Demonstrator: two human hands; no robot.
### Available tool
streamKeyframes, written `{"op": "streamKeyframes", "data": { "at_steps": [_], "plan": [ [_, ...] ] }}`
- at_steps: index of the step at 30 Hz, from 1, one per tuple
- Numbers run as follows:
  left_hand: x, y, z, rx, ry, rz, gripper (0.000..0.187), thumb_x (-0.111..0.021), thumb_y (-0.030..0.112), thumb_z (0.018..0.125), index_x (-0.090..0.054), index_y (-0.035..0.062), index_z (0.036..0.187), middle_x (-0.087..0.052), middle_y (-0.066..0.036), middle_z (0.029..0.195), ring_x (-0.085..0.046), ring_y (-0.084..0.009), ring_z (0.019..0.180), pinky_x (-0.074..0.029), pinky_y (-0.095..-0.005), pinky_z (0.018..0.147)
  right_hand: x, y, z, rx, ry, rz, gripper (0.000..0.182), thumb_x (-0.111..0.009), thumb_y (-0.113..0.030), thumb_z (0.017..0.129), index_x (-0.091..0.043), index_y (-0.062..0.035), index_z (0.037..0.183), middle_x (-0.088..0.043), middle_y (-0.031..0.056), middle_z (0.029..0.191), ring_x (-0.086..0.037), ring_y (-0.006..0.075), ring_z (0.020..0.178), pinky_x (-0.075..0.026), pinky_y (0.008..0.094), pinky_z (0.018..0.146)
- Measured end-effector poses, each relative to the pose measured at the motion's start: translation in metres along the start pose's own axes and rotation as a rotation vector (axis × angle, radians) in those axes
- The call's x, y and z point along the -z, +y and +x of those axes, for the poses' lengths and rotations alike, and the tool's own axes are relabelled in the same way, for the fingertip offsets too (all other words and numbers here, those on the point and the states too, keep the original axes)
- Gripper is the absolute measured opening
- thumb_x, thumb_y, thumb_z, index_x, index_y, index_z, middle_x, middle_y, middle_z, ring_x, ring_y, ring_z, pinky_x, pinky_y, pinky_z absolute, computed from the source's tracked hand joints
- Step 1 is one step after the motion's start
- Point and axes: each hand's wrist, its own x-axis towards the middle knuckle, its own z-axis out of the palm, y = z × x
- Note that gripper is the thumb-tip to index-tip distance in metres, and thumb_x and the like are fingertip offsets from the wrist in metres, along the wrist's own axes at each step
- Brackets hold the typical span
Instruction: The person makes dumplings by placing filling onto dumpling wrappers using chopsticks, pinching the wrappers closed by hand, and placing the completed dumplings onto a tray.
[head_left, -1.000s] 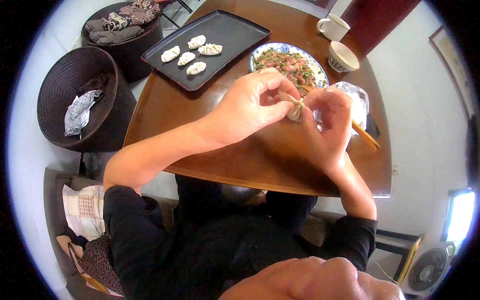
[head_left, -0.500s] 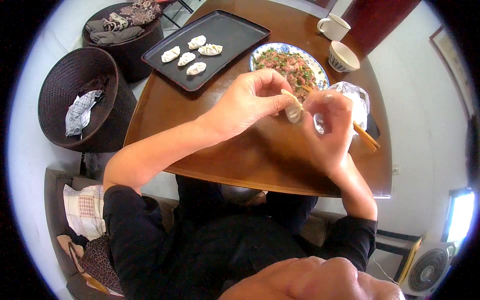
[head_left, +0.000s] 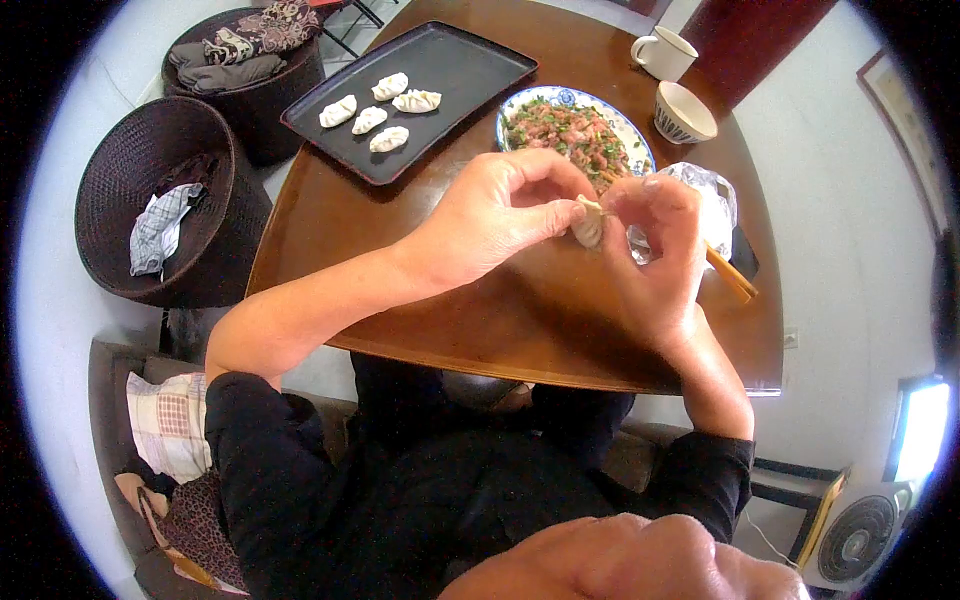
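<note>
A small pleated dumpling [head_left: 588, 226] is held between my two hands, above the table. My left hand [head_left: 510, 210] pinches its left side with thumb and fingers. On the other side, my right hand [head_left: 655, 240] pinches the upper right edge. Behind them stands a blue-and-white plate [head_left: 643, 150] of minced meat with green herbs [head_left: 575, 132]. Several finished dumplings [head_left: 389, 139] lie on a black tray [head_left: 455, 75] at the back left.
Wooden chopsticks [head_left: 733, 274] and a crumpled clear plastic bag [head_left: 716, 205] are right of my right hand. Farther back stand a patterned bowl [head_left: 685, 112] and a white mug [head_left: 664, 54]. Dark woven baskets [head_left: 225, 235] are left of the wooden table [head_left: 480, 330].
My left fingers have come down a little and closer to my right hand. The dumpling's upper edge, raised before, is now folded lower between the fingers.
</note>
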Motion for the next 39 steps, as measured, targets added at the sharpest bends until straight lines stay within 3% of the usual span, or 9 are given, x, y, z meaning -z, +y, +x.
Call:
{"op": "streamKeyframes", "data": {
  "at_steps": [6, 14, 17, 24, 27, 30, 31, 34, 39],
  "plan": [
    [0.003, -0.005, 0.002, -0.022, 0.013, -0.022, 0.012, -0.063, 0.005, 0.090, -0.063, 0.0002, 0.101, -0.063, -0.001, 0.091, -0.059, -0.0077, 0.082, -0.049, -0.0222, 0.075, 0.004, -0.008, 0.003, 0.057, -0.032, 0.025, 0.040, -0.065, 0.011, 0.076, -0.049, -0.0032, 0.109, -0.057, 0.0101, 0.095, -0.061, 0.0141, 0.074, -0.051, 0.0249, 0.064],
    [-0.001, -0.005, 0.000, -0.335, -0.004, 0.364, 0.013, -0.066, 0.004, 0.087, -0.065, 0.0010, 0.099, -0.064, -0.007, 0.107, -0.060, -0.0109, 0.096, -0.049, -0.0242, 0.082, 0.005, -0.009, 0.006, 0.044, -0.002, -0.031, 0.038, -0.066, 0.012, 0.072, -0.052, -0.0043, 0.103, -0.056, 0.0092, 0.090, -0.058, 0.0173, 0.071, -0.049, 0.0267, 0.062],
    [-0.003, -0.012, 0.001, -0.260, -0.013, 0.189, 0.012, -0.065, 0.002, 0.087, -0.063, 0.0006, 0.099, -0.064, -0.007, 0.110, -0.059, -0.0101, 0.098, -0.049, -0.0238, 0.081, 0.003, -0.005, 0.005, 0.097, -0.042, -0.003, 0.038, -0.067, 0.012, 0.071, -0.052, -0.0042, 0.103, -0.057, 0.0099, 0.090, -0.057, 0.0194, 0.071, -0.049, 0.0284, 0.062],
    [-0.006, -0.018, -0.002, -0.155, 0.010, 0.237, 0.007, -0.062, 0.002, 0.090, -0.059, 0.0003, 0.095, -0.064, -0.005, 0.104, -0.058, -0.0086, 0.095, -0.050, -0.0230, 0.081, 0.005, -0.005, 0.009, 0.218, -0.146, -0.234, 0.037, -0.068, 0.009, 0.072, -0.051, -0.0041, 0.102, -0.056, 0.0121, 0.089, -0.056, 0.0248, 0.077, -0.049, 0.0323, 0.064],
    [-0.002, -0.023, 0.004, -0.031, 0.017, 0.149, 0.004, -0.058, 0.004, 0.092, -0.056, 0.0009, 0.095, -0.062, -0.005, 0.100, -0.059, -0.0096, 0.094, -0.051, -0.0238, 0.082, 0.003, -0.002, 0.008, 0.086, -0.180, -0.195, 0.041, -0.066, 0.008, 0.075, -0.049, -0.0029, 0.111, -0.057, 0.0118, 0.095, -0.057, 0.0225, 0.082, -0.050, 0.0314, 0.067],
    [0.003, -0.016, 0.010, 0.010, 0.176, -0.241, 0.012, -0.055, 0.008, 0.094, -0.053, 0.0018, 0.104, -0.061, -0.007, 0.103, -0.061, -0.0151, 0.097, -0.053, -0.0299, 0.086, 0.004, 0.001, 0.009, -0.310, 0.030, 0.287, 0.053, -0.061, 0.000, 0.086, -0.036, -0.0021, 0.132, -0.055, 0.0121, 0.115, -0.057, 0.0191, 0.100, -0.053, 0.0312, 0.079],
    [0.004, -0.014, 0.011, 0.001, 0.177, -0.231, 0.012, -0.055, 0.008, 0.094, -0.053, 0.0018, 0.104, -0.061, -0.007, 0.103, -0.061, -0.0151, 0.097, -0.053, -0.0299, 0.086, 0.004, 0.000, 0.011, -0.298, 0.033, 0.292, 0.053, -0.061, 0.000, 0.086, -0.036, -0.0021, 0.132, -0.055, 0.0121, 0.115, -0.057, 0.0191, 0.100, -0.053, 0.0312, 0.079],
    [0.006, -0.014, 0.012, -0.056, 0.212, -0.262, 0.028, -0.056, 0.008, 0.094, -0.052, -0.0003, 0.120, -0.060, -0.009, 0.107, -0.061, -0.0178, 0.100, -0.053, -0.0323, 0.090, 0.006, -0.007, 0.013, -0.751, -0.136, 0.710, 0.042, -0.059, -0.006, 0.091, -0.043, -0.0016, 0.130, -0.056, 0.0110, 0.116, -0.059, 0.0184, 0.103, -0.051, 0.0306, 0.086],
    [0.009, -0.017, 0.012, -0.095, 0.141, -0.052, 0.025, -0.058, 0.007, 0.093, -0.059, -0.0020, 0.117, -0.060, -0.007, 0.106, -0.061, -0.0152, 0.098, -0.052, -0.0283, 0.088, 0.001, -0.002, 0.011, -0.722, -0.176, 0.684, 0.035, -0.062, -0.006, 0.090, -0.052, 0.0025, 0.122, -0.064, 0.0091, 0.107, -0.063, 0.0152, 0.095, -0.051, 0.0289, 0.087]
  ]
}}
